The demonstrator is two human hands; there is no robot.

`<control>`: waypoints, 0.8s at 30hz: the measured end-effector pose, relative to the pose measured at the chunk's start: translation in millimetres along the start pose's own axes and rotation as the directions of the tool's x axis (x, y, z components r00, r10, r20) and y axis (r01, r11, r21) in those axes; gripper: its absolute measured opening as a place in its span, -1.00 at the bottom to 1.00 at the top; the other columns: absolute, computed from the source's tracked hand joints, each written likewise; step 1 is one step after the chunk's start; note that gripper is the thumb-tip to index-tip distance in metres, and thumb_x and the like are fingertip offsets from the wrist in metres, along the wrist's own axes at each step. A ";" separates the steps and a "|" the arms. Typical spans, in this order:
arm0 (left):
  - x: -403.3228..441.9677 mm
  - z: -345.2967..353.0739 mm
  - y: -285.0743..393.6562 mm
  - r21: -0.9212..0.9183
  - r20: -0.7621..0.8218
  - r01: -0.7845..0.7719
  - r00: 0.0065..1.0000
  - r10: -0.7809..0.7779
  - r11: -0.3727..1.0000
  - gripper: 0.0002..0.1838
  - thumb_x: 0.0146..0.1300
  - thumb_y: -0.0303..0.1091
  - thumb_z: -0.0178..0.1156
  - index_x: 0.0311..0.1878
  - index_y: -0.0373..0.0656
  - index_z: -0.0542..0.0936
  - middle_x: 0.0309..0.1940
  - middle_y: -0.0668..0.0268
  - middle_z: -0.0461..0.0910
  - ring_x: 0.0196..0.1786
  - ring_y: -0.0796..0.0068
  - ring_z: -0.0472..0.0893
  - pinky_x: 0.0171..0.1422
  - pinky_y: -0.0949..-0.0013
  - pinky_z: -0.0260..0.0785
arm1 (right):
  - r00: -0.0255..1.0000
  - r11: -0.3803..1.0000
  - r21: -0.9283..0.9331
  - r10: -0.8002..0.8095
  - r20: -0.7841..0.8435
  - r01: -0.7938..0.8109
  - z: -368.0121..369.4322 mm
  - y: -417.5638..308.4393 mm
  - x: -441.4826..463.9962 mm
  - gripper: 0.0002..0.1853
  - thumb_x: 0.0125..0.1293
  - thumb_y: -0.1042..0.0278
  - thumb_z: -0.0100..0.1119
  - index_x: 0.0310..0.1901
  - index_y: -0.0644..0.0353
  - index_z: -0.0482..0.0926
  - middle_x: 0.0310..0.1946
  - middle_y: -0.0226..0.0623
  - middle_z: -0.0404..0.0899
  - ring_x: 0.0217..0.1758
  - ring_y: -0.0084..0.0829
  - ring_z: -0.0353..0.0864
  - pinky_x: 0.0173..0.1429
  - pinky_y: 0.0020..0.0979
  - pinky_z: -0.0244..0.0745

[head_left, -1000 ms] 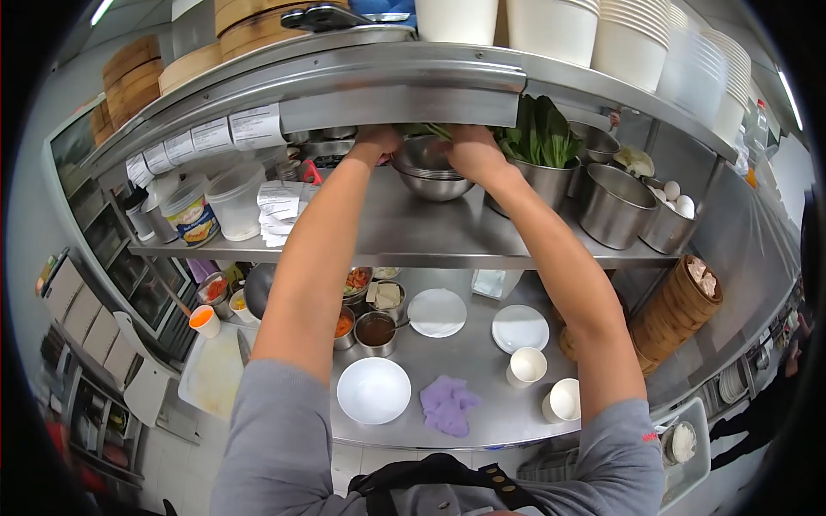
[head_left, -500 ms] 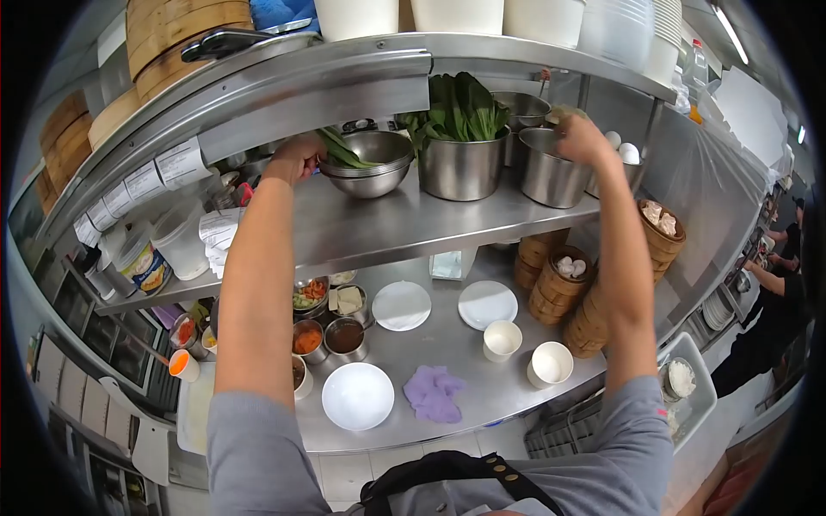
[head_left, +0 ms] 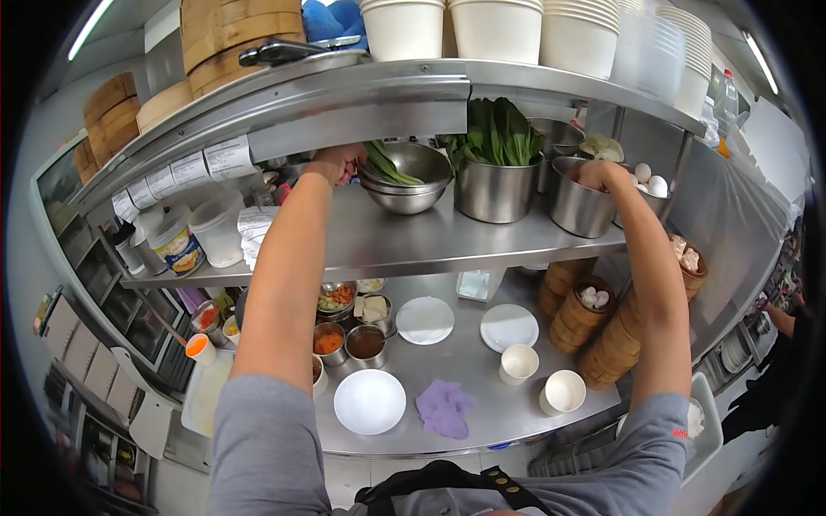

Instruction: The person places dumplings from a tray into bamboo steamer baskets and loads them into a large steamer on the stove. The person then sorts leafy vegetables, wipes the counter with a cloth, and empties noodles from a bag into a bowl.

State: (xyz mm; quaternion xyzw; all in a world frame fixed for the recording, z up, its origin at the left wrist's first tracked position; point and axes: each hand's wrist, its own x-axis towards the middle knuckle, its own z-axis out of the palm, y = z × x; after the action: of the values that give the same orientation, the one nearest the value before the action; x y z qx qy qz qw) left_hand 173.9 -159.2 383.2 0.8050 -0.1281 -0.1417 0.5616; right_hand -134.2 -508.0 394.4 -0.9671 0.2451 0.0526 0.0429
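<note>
My left hand (head_left: 342,163) is closed at the left rim of a stack of metal bowls (head_left: 404,199). Long leafy greens (head_left: 391,165) run from its fingers into the top bowl, and it appears to grip their near end. My right hand (head_left: 605,175) reaches down into a tall metal pot (head_left: 583,211). The pot's wall hides its fingers and whatever lies inside. Between the hands stands another metal pot (head_left: 495,193) packed with upright dark leafy greens (head_left: 497,133).
White eggs (head_left: 657,186) sit in a container right of the pots. Paper tubs (head_left: 497,33) line the upper shelf. Below are bamboo steamers (head_left: 575,331), white plates (head_left: 509,328), a white bowl (head_left: 370,402), paper cups (head_left: 563,392), a purple cloth (head_left: 445,408) and tins of chopped food (head_left: 328,341).
My right hand has gone from above the pot's rim down into it. My left hand stays beside the bowls and greens. The whole view has shifted right and down.
</note>
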 end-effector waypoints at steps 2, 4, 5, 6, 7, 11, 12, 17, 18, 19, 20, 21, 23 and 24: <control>3.1 -6.1 -1.9 -0.075 0.038 -0.102 0.994 0.105 0.992 -0.75 -0.14 -0.59 0.26 -0.56 -0.05 0.38 -0.74 0.40 0.29 -0.81 0.64 0.23 -0.77 0.58 0.02 | 0.999 0.998 0.052 -0.043 -0.003 0.043 3.2 10.2 10.5 -0.53 0.02 0.22 0.23 0.06 -0.05 0.57 -0.05 -0.23 0.62 -0.06 -0.25 0.62 -0.06 -0.22 0.52; 27.5 -6.4 -7.5 -0.133 0.058 -0.099 0.993 0.107 0.986 -0.77 -0.14 -0.58 0.29 -0.50 -0.06 0.43 -0.68 0.38 0.36 -0.73 0.59 0.33 -0.72 0.57 0.12 | 0.997 0.997 0.026 -0.072 -0.027 0.073 5.8 18.3 22.1 -0.54 0.03 0.22 0.21 0.05 -0.02 0.58 -0.06 -0.22 0.62 -0.06 -0.25 0.62 -0.05 -0.22 0.51; 38.7 -9.4 -10.5 -0.161 0.067 -0.095 0.992 0.107 0.982 -0.78 -0.14 -0.58 0.30 -0.47 -0.07 0.45 -0.65 0.37 0.40 -0.69 0.56 0.38 -0.70 0.57 0.18 | 0.997 0.998 0.022 -0.059 -0.054 0.060 5.5 21.0 26.9 -0.54 0.03 0.22 0.21 0.05 -0.01 0.58 -0.06 -0.22 0.62 -0.05 -0.24 0.61 -0.04 -0.22 0.51; 28.8 -11.5 -8.9 -0.153 0.074 -0.134 0.986 0.147 0.979 -0.80 -0.10 -0.54 0.30 -0.45 -0.07 0.46 -0.62 0.37 0.42 -0.64 0.54 0.41 -0.66 0.56 0.23 | 0.996 0.999 0.018 -0.046 -0.079 0.047 5.6 22.2 30.9 -0.54 0.03 0.23 0.21 0.05 0.00 0.58 -0.07 -0.21 0.62 -0.05 -0.24 0.61 -0.02 -0.22 0.50; 10.1 -11.3 -5.1 -0.144 0.084 -0.172 0.979 0.185 0.975 -0.82 -0.06 -0.50 0.30 -0.43 -0.07 0.47 -0.58 0.37 0.44 -0.59 0.51 0.44 -0.61 0.56 0.28 | 0.994 0.999 0.017 -0.031 -0.102 0.033 5.6 16.1 28.6 -0.55 0.03 0.24 0.21 0.05 0.00 0.58 -0.07 -0.21 0.62 -0.04 -0.24 0.60 -0.01 -0.22 0.49; -31.9 -22.9 -1.6 -0.298 0.045 -0.196 0.975 0.218 0.934 -0.88 0.11 -0.34 0.23 -0.34 -0.07 0.48 -0.45 0.31 0.49 -0.42 0.44 0.51 -0.45 0.48 0.43 | 0.993 0.989 -0.128 0.061 -0.105 -0.074 0.8 -4.1 11.9 -0.61 0.22 0.14 -0.06 0.05 -0.04 0.59 0.11 -0.17 0.51 0.18 -0.10 0.46 0.19 -0.16 0.36; -45.2 -25.1 -0.5 -0.327 0.005 -0.217 0.973 0.231 0.920 -0.88 0.14 -0.32 0.20 -0.32 -0.09 0.48 -0.43 0.28 0.49 -0.41 0.42 0.51 -0.44 0.46 0.43 | 0.993 0.991 -0.109 0.059 -0.107 -0.071 2.4 0.1 19.2 -0.60 0.23 0.13 -0.05 0.05 -0.01 0.58 0.11 -0.15 0.51 0.18 -0.09 0.47 0.19 -0.17 0.36; -98.1 -33.8 -22.5 -0.456 0.036 -0.233 0.959 0.280 0.859 -0.85 0.17 -0.34 0.13 -0.28 -0.20 0.48 -0.40 0.16 0.50 -0.35 0.32 0.53 -0.45 0.33 0.45 | 0.979 0.996 -0.059 0.056 -0.197 -0.068 -1.8 -24.6 -15.9 -0.57 0.18 0.17 0.03 0.07 0.11 0.55 0.08 -0.11 0.52 0.12 -0.10 0.51 0.13 -0.19 0.40; -120.0 -32.7 -25.3 -0.453 0.018 -0.249 0.958 0.287 0.856 -0.86 0.11 -0.44 0.08 -0.28 -0.28 0.48 -0.44 0.15 0.51 -0.43 0.26 0.52 -0.48 0.30 0.47 | 0.971 0.995 -0.052 0.070 -0.230 -0.085 -0.8 -26.6 -18.0 -0.57 0.15 0.19 0.07 0.06 0.14 0.56 0.04 -0.12 0.54 0.08 -0.11 0.53 0.10 -0.19 0.42; -135.7 -34.6 -32.6 -0.442 0.054 -0.230 0.958 0.282 0.867 -0.85 0.07 -0.47 0.07 -0.27 -0.29 0.48 -0.44 0.15 0.51 -0.45 0.27 0.53 -0.48 0.32 0.47 | 0.958 0.991 -0.042 0.109 -0.267 -0.125 7.1 -5.5 6.5 -0.59 0.10 0.22 0.14 0.01 0.16 0.59 -0.04 -0.14 0.58 0.02 -0.14 0.56 0.04 -0.20 0.44; -148.9 -36.6 -40.5 -0.431 0.092 -0.213 0.956 0.277 0.877 -0.83 0.04 -0.50 0.05 -0.26 -0.31 0.48 -0.44 0.16 0.52 -0.48 0.29 0.53 -0.48 0.34 0.47 | 0.941 0.986 -0.029 0.149 -0.304 -0.165 9.6 7.8 22.0 -0.60 0.05 0.26 0.20 -0.04 0.19 0.62 -0.11 -0.16 0.63 -0.05 -0.17 0.60 -0.02 -0.20 0.47; -163.0 -37.0 -48.9 -0.419 0.131 -0.193 0.954 0.270 0.887 -0.80 0.01 -0.53 0.04 -0.25 -0.32 0.48 -0.44 0.16 0.52 -0.50 0.30 0.53 -0.48 0.35 0.48 | 0.964 0.990 -0.017 0.132 -0.229 -0.140 7.6 10.4 24.8 -0.63 0.06 0.27 0.19 -0.07 0.17 0.63 -0.14 -0.17 0.63 -0.08 -0.18 0.60 -0.06 -0.19 0.48; -197.4 -27.7 -64.9 -0.403 0.119 -0.246 0.941 0.317 0.881 -0.75 0.00 -0.53 0.04 -0.20 -0.37 0.50 -0.42 0.16 0.54 -0.51 0.35 0.54 -0.55 0.38 0.45 | 0.993 0.995 0.010 0.099 -0.071 -0.099 3.1 14.7 27.2 -0.69 0.07 0.29 0.19 -0.12 0.14 0.64 -0.21 -0.18 0.64 -0.13 -0.18 0.61 -0.12 -0.18 0.50; -213.0 -21.6 -71.9 -0.395 0.115 -0.271 0.933 0.340 0.878 -0.73 -0.01 -0.52 0.04 -0.18 -0.39 0.50 -0.40 0.15 0.55 -0.52 0.38 0.55 -0.59 0.39 0.44 | 0.988 0.995 -0.047 0.079 -0.130 -0.085 7.6 25.9 45.2 -0.74 0.06 0.32 0.18 -0.17 0.11 0.64 -0.25 -0.22 0.64 -0.20 -0.24 0.62 -0.22 -0.19 0.50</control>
State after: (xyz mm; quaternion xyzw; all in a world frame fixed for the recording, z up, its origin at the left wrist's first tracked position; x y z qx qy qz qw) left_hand -12.2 -38.5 340.7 0.6369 -0.2751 -0.1451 0.7054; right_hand -107.7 -551.1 379.8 -0.9584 0.2855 -0.0012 -0.0005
